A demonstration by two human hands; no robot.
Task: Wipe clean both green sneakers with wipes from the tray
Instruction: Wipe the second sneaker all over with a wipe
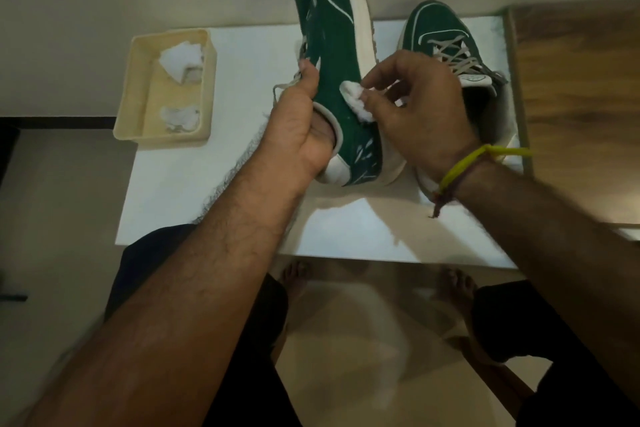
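His left hand grips the raised green sneaker by its collar above the worktop while the right hand pinches a wipe against its side; probably mid-wipe, the second sneaker next.

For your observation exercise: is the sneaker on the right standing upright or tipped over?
Upright. The right sneaker rests sole-down on the white table, its laces and tongue facing up.

A white desk carries a beige tray at its far left corner. Well right of the tray, a green sneaker stands on the desk.
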